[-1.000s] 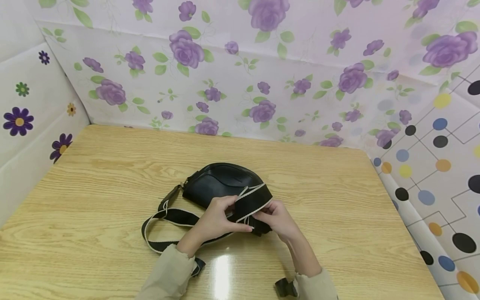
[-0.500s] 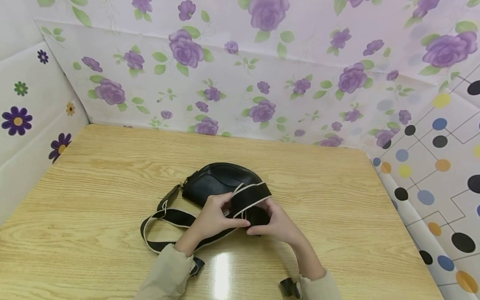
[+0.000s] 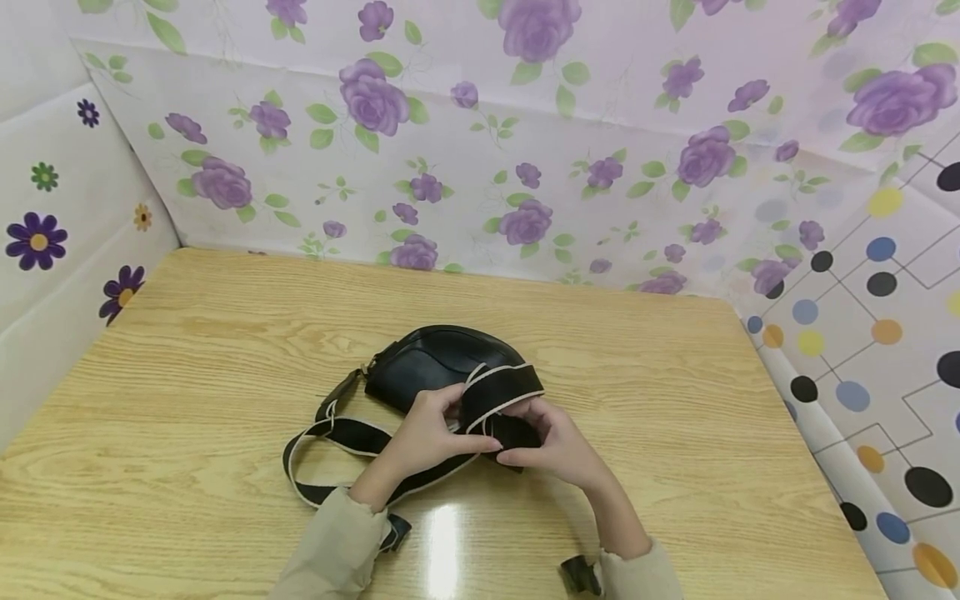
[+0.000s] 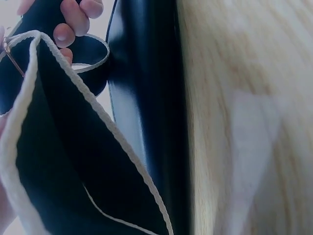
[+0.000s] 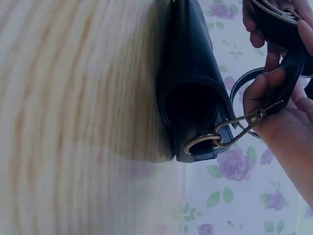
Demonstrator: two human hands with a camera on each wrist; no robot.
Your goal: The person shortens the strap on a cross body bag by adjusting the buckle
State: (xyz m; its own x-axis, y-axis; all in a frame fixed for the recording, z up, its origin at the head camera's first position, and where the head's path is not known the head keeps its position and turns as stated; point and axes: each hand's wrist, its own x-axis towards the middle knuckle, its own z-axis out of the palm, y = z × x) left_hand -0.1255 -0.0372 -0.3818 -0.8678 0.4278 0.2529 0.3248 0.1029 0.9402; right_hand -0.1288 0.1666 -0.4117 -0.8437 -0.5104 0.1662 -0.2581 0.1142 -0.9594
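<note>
A black half-moon shoulder bag [image 3: 442, 362] lies on the table beyond both hands. Its black strap [image 3: 504, 393] has white edging and bends into a raised loop between them. My left hand [image 3: 429, 433] grips the strap on the loop's left side, thumb stretched across the front. From the right, my right hand [image 3: 557, 446] holds the dark end piece of the strap between thumb and fingers. In the right wrist view that end carries a metal snap hook [image 5: 244, 122], linked to a ring [image 5: 201, 143] at the bag's corner. The strap [image 4: 83, 127] fills much of the left wrist view.
The rest of the strap trails left in a wide loop [image 3: 300, 483] on the wooden table [image 3: 187, 350]. A floral sheet [image 3: 450, 167] hangs behind the table. A dotted sheet [image 3: 862, 358] borders the right side. Black bands [image 3: 579, 575] sit at the sleeves.
My right thumb has come down and left to the strap's end piece, close to my left thumb. The raised loop has shifted slightly left. Over the last half second, both hands are almost still.
</note>
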